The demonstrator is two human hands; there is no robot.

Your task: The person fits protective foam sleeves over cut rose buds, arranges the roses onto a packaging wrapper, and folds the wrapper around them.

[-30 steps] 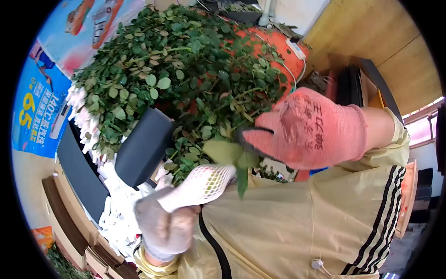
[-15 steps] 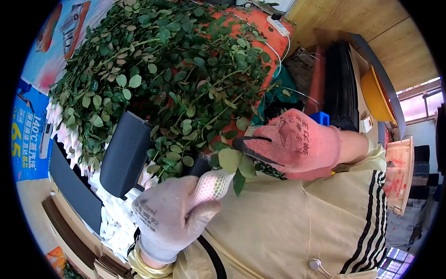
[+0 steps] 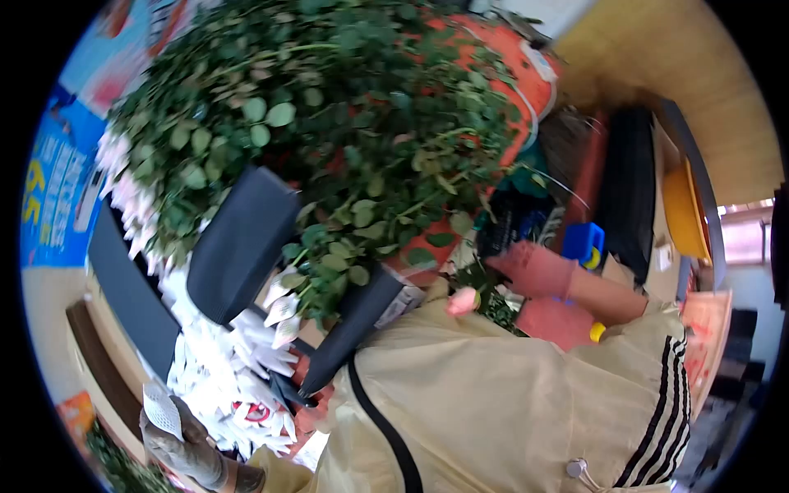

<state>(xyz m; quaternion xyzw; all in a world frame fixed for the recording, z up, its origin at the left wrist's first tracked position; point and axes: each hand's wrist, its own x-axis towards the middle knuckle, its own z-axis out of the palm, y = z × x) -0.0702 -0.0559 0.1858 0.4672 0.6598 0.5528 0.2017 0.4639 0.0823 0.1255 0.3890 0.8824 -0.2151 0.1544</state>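
At the lower left, my left hand in a grey glove is closed on a white mesh sleeve; whether anything is inside the sleeve cannot be made out. My right hand, in a pink glove, is blurred by motion near my lap, and its fingers are unclear. Just below and left of it is a pink rose head. Leafy green stems are heaped on an orange-red surface. White sleeves lie piled between my left hand and the stems.
Dark grey padded arms stand before the foliage. Pale wrapped flower heads line its left edge. At the right are a blue object, a black case, a yellow basin and a pink basket.
My left hand has moved down and left, away from my right hand. My right hand has shifted slightly right. The leaves between the hands are gone from there, and a pink rose head now shows.
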